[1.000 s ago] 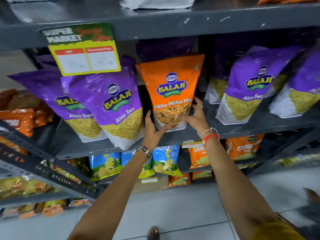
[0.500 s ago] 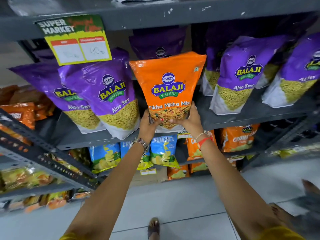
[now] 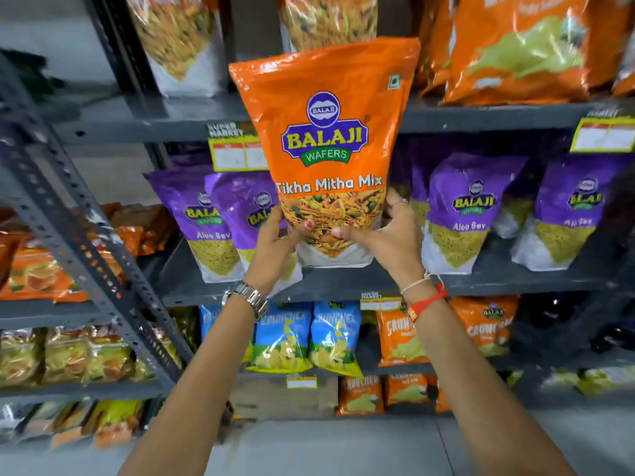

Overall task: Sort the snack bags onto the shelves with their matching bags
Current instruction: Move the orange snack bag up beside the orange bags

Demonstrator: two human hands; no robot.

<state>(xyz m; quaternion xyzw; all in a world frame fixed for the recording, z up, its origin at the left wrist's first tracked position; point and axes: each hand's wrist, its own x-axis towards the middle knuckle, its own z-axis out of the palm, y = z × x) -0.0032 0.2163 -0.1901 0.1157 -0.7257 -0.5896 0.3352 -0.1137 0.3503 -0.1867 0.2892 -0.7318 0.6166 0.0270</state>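
I hold an orange Tikha Mitha Mix bag (image 3: 326,142) upright in the air in front of the shelves. My left hand (image 3: 275,245) grips its lower left corner and my right hand (image 3: 395,235) grips its lower right corner. Behind it, purple Aloo Sev bags (image 3: 460,214) stand along the middle shelf (image 3: 343,283). On the shelf above (image 3: 481,115), matching mix bags (image 3: 182,39) with clear bottoms stand at the left and centre, partly hidden by the held bag.
Orange bags (image 3: 522,46) fill the upper shelf's right side. Blue Crunchex bags (image 3: 309,338) and orange Crunchex bags (image 3: 398,334) stand on the lower shelf. A second grey rack (image 3: 68,218) with more snack packs juts in from the left. Yellow price tags (image 3: 233,149) hang on shelf edges.
Both hands have lifted the orange bag off the purple-bag shelf and raised it toward the shelf above. The view has tilted upward, revealing the upper shelf.
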